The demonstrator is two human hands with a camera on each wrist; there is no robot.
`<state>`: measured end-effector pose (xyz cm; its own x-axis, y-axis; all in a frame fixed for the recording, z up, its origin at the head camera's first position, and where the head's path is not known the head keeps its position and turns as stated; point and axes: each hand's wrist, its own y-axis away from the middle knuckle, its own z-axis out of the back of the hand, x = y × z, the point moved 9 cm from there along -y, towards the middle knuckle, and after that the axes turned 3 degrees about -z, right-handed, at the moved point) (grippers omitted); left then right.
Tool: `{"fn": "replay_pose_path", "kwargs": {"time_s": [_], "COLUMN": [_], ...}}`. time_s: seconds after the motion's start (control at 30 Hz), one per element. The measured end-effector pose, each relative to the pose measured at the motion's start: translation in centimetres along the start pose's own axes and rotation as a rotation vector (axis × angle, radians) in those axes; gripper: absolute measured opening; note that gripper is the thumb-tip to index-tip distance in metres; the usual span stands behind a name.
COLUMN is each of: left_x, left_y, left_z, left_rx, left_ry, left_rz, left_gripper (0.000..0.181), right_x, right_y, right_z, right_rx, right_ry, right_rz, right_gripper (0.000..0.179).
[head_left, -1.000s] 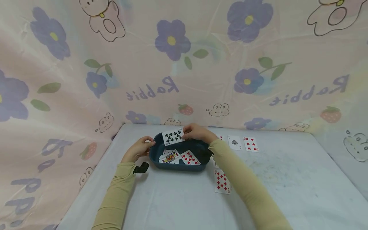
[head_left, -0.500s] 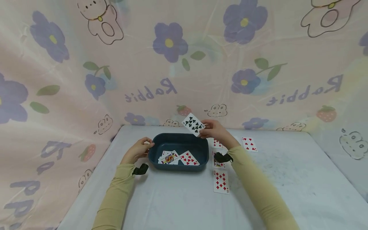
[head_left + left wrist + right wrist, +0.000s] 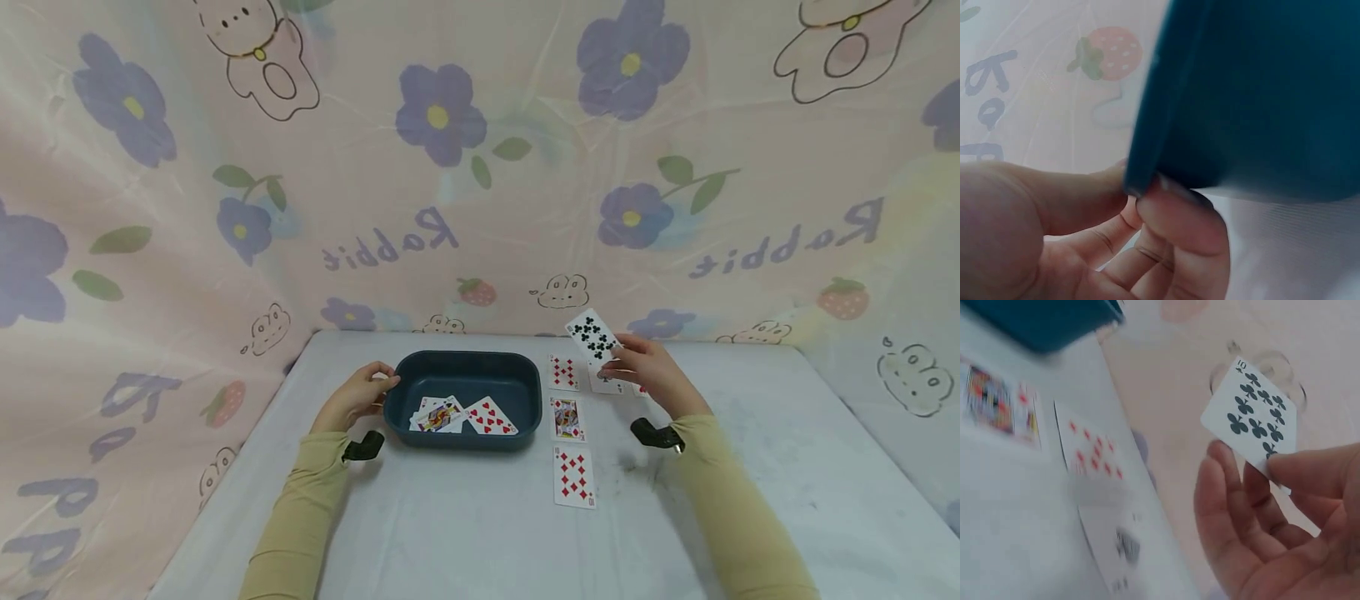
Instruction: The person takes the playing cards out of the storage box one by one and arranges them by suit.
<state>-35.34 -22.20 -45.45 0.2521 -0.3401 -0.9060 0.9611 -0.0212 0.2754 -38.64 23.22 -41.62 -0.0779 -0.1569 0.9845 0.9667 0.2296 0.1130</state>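
Note:
In the head view my left hand (image 3: 356, 396) holds the left end of a dark blue oblong dish (image 3: 480, 377). The left wrist view shows thumb and forefinger pinching its rim (image 3: 1147, 137). Several playing cards lie inside, among them a face card (image 3: 442, 415) and a red hearts card (image 3: 491, 417). To the right of the dish, my right hand (image 3: 654, 373) pinches the ten of clubs (image 3: 1250, 412) by one corner, face up and tilted. It overlaps the ace of spades (image 3: 609, 385) in the head view; that ace lies on the table.
Right of the dish a column of cards runs toward me: a diamonds card (image 3: 564, 372), a face card (image 3: 567, 419) and the ten of diamonds (image 3: 573, 477). My right hand mostly hides a red card (image 3: 640, 390). A patterned curtain (image 3: 480, 208) stands behind the white table (image 3: 465, 533).
My right hand has carried the ten of clubs from over the dish to the right, above the back row of cards. The left hand keeps its hold on the dish.

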Motion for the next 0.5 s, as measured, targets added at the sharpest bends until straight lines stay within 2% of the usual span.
{"fn": "replay_pose_path", "kwargs": {"time_s": [0.27, 0.5], "left_x": [0.0, -0.1], "left_y": [0.1, 0.0], "left_z": [0.0, -0.1], "left_rx": [-0.007, -0.004], "left_ry": [0.001, 0.002], "left_rz": [-0.007, -0.019], "left_gripper": [0.020, 0.020], "right_x": [-1.9, -3.8], "right_y": [2.0, 3.7], "right_z": [4.7, 8.7], "right_rx": [-0.077, -0.165], "right_ry": [0.084, 0.088], "right_rz": [-0.019, -0.081], "right_gripper": [0.056, 0.063]}}
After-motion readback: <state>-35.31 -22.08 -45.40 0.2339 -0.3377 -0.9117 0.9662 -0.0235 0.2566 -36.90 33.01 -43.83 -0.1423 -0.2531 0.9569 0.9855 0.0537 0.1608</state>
